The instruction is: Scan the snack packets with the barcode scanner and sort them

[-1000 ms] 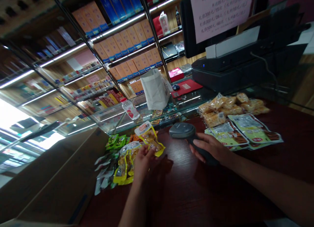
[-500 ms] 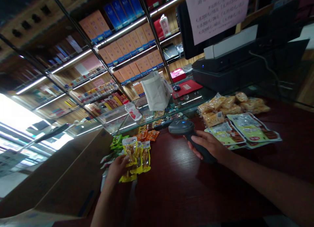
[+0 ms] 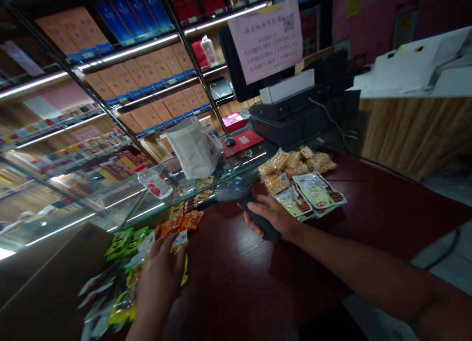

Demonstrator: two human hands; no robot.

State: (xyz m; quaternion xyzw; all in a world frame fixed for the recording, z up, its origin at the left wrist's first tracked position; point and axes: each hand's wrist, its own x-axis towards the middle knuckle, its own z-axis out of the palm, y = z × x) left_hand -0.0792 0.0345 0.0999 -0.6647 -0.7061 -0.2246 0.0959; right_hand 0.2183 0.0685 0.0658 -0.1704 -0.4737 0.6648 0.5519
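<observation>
My right hand (image 3: 271,218) is wrapped around the handle of a dark barcode scanner (image 3: 236,189), its head facing left above the dark red tabletop. My left hand (image 3: 158,267) curves over several yellow snack packets (image 3: 123,306) on the left; thumb and fingers lie either side of a packet's pale top, with most of it hidden under the hand. Orange packets (image 3: 180,223) lie just beyond those fingertips, and green packets (image 3: 127,242) to their left. Right of the scanner are flat green-and-white packs (image 3: 319,189) and a heap of clear-wrapped pastry-like snacks (image 3: 291,166).
A cardboard box (image 3: 55,267) stands at the left edge. Behind the tabletop, a glass counter holds a white paper bag (image 3: 193,147) and a red-capped bottle (image 3: 153,181). A monitor with a pink notice (image 3: 267,41) stands above dark equipment (image 3: 295,120). Stocked shelves line the back.
The view has swung right. My left hand has moved from the left edge of the yellow packets to lie over them. My right hand keeps the scanner in much the same place.
</observation>
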